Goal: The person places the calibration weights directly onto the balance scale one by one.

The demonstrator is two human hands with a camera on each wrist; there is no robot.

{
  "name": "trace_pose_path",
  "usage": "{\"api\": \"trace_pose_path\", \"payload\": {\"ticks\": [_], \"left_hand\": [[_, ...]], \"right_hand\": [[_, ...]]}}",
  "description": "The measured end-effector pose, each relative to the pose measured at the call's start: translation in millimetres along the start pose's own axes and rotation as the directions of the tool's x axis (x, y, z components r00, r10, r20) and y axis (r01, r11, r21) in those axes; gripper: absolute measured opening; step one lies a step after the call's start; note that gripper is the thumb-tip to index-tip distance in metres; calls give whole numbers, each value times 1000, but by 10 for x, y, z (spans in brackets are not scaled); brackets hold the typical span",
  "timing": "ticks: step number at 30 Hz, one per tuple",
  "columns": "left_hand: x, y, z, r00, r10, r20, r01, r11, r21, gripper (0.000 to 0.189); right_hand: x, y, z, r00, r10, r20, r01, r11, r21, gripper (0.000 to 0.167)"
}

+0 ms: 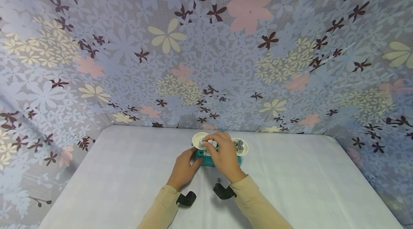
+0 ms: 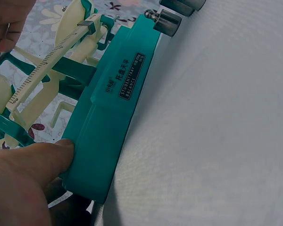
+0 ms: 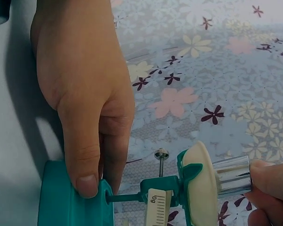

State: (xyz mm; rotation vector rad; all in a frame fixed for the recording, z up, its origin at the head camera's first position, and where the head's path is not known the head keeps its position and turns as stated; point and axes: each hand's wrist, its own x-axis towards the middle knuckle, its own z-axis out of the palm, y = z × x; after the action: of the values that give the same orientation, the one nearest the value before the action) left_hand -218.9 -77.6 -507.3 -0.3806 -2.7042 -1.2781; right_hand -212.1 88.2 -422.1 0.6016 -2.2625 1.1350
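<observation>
A teal tray balance (image 1: pixel 206 162) stands on the table, its printed base (image 2: pixel 108 113) facing the left wrist camera. My left hand (image 1: pixel 184 168) grips the left end of that base, thumb on the front and fingers behind. Over the left pan (image 1: pixel 196 138), my right hand (image 1: pixel 226 155) pinches a shiny cylindrical metal weight (image 3: pixel 232 176). In the right wrist view, the weight's end meets the cream pan (image 3: pixel 203 188). Several metal weights (image 1: pixel 240 146) stand on the right pan (image 1: pixel 246 148), partly behind the right hand.
Another small metal weight (image 1: pixel 219 179) with a knob stands on the white-covered table (image 1: pixel 290 175), in front of the balance. Black wrist cameras (image 1: pixel 187 199) jut from both sleeves. A floral backdrop (image 1: pixel 206 60) rises behind the table.
</observation>
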Motion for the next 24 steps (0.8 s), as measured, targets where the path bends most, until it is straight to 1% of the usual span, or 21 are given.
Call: {"api": "trace_pose_path", "payload": {"ticks": [4,11,14,19,24], "left_hand": [[-4,-3,-4,1000,2,-2,-2,1000,-5,54],[-8,0,-9,1000,-14,8,14,1000,-5,55],[-7,1,-9,1000,-16,8,16,1000,-8,55],[-1,0,-5,1000,-21,11,21,1000,-9,55],[6,-8,8,1000,-16,5,16,1000,3,54]], "right_hand": [[19,18,46,1000,6,-10,-6,1000,-23,9],[24,-39,121,1000,27,-7,-27,997,-69,9],[31,-58,153,999,33,-26,-35,995,-92,8],[53,-58,218,996,50,-71,-61,985,-161,8],[69,-69,259,994,50,-95,-68,978,-195,7]]}}
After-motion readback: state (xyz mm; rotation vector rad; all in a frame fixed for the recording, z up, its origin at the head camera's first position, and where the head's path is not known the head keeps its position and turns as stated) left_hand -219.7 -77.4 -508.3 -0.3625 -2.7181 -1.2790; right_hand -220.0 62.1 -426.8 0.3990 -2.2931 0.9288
